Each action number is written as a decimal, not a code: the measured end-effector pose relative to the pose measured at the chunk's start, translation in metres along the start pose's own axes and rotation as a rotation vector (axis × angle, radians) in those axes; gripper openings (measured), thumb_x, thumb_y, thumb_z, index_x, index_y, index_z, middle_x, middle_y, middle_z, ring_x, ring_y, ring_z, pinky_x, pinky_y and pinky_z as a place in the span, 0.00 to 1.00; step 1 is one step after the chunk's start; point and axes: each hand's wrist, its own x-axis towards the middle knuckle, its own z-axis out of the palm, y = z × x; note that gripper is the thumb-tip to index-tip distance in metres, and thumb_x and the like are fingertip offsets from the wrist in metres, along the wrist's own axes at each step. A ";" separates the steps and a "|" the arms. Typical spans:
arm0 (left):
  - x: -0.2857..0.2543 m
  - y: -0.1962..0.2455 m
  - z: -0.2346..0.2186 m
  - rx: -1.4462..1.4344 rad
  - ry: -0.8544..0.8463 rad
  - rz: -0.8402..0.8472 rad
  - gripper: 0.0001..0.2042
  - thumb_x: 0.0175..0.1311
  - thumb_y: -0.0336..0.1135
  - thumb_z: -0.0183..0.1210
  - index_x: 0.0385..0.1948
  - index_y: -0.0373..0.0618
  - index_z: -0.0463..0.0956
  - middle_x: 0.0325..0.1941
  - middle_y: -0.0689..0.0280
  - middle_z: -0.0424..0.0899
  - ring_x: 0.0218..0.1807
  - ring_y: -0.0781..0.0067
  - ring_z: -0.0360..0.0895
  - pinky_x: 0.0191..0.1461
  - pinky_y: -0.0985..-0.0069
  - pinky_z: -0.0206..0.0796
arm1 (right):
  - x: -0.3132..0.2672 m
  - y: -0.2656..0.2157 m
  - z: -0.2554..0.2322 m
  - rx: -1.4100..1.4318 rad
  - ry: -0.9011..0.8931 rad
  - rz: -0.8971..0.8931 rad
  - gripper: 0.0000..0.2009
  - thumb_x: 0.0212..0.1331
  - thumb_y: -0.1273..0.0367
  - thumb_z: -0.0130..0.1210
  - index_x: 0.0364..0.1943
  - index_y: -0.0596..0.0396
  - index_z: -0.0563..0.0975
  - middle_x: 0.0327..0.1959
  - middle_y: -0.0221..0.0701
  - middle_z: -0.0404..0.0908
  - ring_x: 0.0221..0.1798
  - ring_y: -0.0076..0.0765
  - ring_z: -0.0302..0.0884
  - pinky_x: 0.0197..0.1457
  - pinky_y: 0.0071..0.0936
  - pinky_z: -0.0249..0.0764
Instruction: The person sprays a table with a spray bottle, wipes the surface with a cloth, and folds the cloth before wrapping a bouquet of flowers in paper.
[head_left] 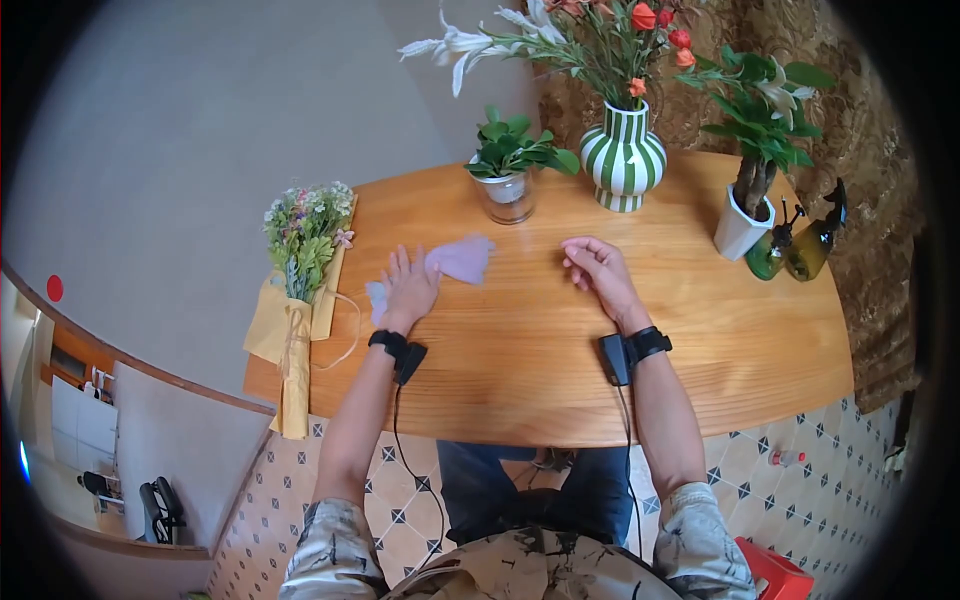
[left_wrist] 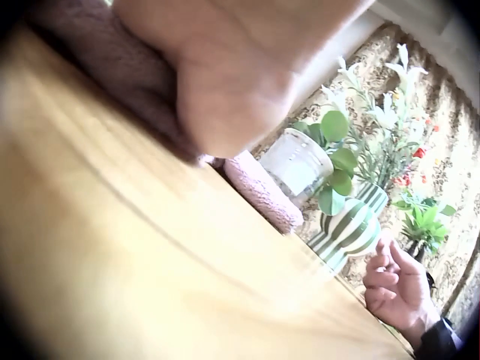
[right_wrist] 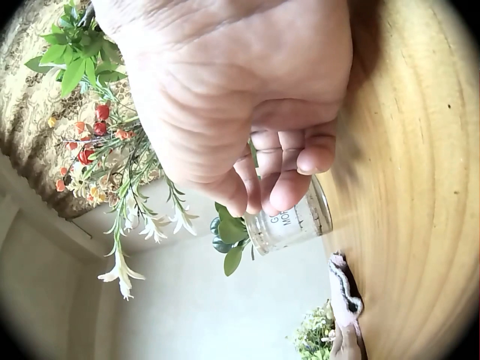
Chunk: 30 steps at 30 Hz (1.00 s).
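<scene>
A pinkish-purple cloth [head_left: 465,259] lies on the wooden table. My left hand [head_left: 408,290] rests palm down on it with fingers spread, and parts of the cloth show on both sides. In the left wrist view the fluffy cloth [left_wrist: 262,193] sticks out beyond the palm [left_wrist: 225,90]; the fingers there are hidden. To the right, my right hand [head_left: 603,275] is held at the table with loosely bent fingers and nothing in them. The right wrist view shows those fingers relaxed below the palm [right_wrist: 240,97], near a glass pot [right_wrist: 289,225].
A paper-wrapped bouquet [head_left: 293,370] lies at the table's left edge. Along the back stand a potted plant [head_left: 505,195], a striped vase [head_left: 623,160] with flowers and a white pot [head_left: 742,228]. Green and amber bottles [head_left: 808,255] are at the right edge. Cables run from both wrists.
</scene>
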 end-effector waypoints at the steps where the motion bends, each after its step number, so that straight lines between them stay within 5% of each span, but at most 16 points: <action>1: 0.009 -0.004 0.005 0.003 0.039 -0.051 0.31 0.69 0.54 0.39 0.69 0.45 0.51 0.73 0.43 0.46 0.74 0.38 0.41 0.71 0.41 0.37 | 0.000 0.000 0.000 -0.002 -0.006 -0.003 0.10 0.62 0.66 0.56 0.43 0.57 0.78 0.28 0.24 0.78 0.23 0.13 0.69 0.23 0.11 0.62; 9: 0.054 -0.010 0.020 -0.041 0.210 -0.224 0.30 0.70 0.50 0.37 0.69 0.44 0.48 0.74 0.47 0.46 0.74 0.39 0.42 0.71 0.42 0.38 | 0.004 0.002 0.000 -0.026 -0.010 -0.002 0.11 0.62 0.66 0.56 0.42 0.58 0.78 0.28 0.25 0.78 0.24 0.13 0.70 0.23 0.11 0.63; 18: 0.047 -0.010 -0.002 -0.065 -0.066 -0.125 0.27 0.70 0.49 0.35 0.70 0.55 0.49 0.75 0.50 0.41 0.75 0.41 0.36 0.73 0.43 0.30 | 0.004 0.001 0.000 -0.026 -0.008 0.003 0.10 0.63 0.66 0.56 0.43 0.57 0.78 0.28 0.23 0.78 0.24 0.13 0.69 0.24 0.11 0.62; 25: 0.000 0.003 -0.008 -0.028 -0.179 0.078 0.27 0.71 0.49 0.35 0.70 0.52 0.49 0.76 0.51 0.40 0.76 0.44 0.33 0.73 0.45 0.29 | 0.003 0.002 0.002 -0.042 -0.014 -0.005 0.10 0.62 0.66 0.56 0.43 0.57 0.78 0.28 0.24 0.78 0.24 0.13 0.69 0.23 0.11 0.63; 30: -0.051 0.024 -0.005 -0.086 -0.115 0.435 0.27 0.70 0.42 0.40 0.70 0.50 0.48 0.75 0.50 0.41 0.75 0.42 0.36 0.73 0.46 0.32 | 0.004 0.004 0.001 -0.059 -0.023 -0.016 0.10 0.62 0.66 0.56 0.43 0.57 0.78 0.27 0.23 0.77 0.24 0.13 0.69 0.24 0.11 0.62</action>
